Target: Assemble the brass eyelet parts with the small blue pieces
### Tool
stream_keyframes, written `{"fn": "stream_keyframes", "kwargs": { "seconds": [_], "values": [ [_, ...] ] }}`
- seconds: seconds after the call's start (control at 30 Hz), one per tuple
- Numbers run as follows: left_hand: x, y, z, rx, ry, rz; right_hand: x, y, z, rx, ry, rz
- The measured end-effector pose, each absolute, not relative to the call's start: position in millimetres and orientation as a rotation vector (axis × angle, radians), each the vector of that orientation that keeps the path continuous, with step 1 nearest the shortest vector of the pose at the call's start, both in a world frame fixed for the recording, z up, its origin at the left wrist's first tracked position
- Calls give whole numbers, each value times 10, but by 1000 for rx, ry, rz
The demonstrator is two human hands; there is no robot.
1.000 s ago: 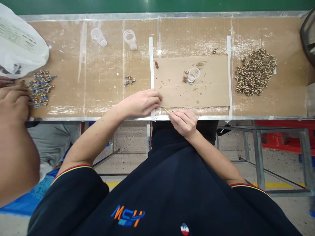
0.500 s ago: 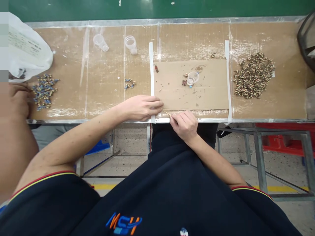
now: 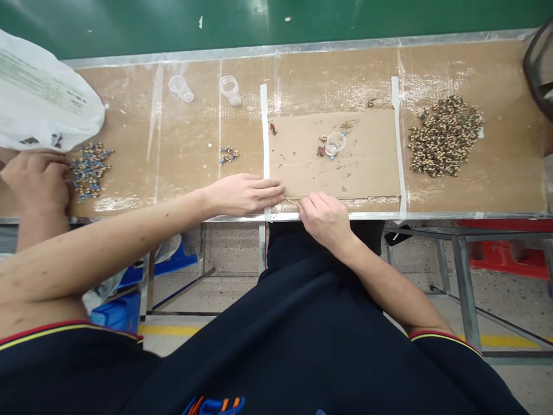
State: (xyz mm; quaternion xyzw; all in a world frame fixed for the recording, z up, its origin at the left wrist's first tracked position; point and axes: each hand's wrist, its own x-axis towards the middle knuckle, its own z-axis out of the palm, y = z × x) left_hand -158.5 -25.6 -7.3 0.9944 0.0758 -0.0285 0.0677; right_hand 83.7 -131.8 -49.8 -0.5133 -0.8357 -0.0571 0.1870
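My right hand [image 3: 326, 222] is closed around a thin yellowish stick [image 3: 291, 202] at the front edge of the bench. The stick's other end points left to the fingertips of my left hand [image 3: 246, 193]. Those fingers are pressed together in a pinch over a white tape strip, and whatever they hold is hidden. Just beyond both hands lies a cardboard sheet [image 3: 302, 177] with dark stains. On it stands a small clear cup [image 3: 336, 143], with a few tiny brown and reddish pieces beside it. A small red-brown piece [image 3: 273, 128] lies near the sheet's left edge.
A large heap of small brown-and-gold pieces [image 3: 447, 137] lies at right. Blue-and-gold pieces [image 3: 91, 169] are piled at left, several more [image 3: 228, 154] nearer the middle. Two clear cups [image 3: 181, 88] lie behind. Another person's hand [image 3: 41, 178] rests by a white bag [image 3: 47, 95].
The view has shifted slightly. My two hands keep nearly the same place with the stick between them, the stick now lying flatter. The other person's hand shows more fully by the blue pile.
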Motion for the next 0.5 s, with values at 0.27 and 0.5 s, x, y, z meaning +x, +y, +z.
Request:
{"fn": "stream_keyframes", "kwargs": {
  "seconds": [0.27,0.5],
  "values": [
    [-1537,-255,-71,2893,293,0,846,-1286,-462,-1438,-2423,-167],
    [-1530,-296,-37,2994,273,-105,871,-1253,-434,-1389,-2450,-122]
  ]
}}
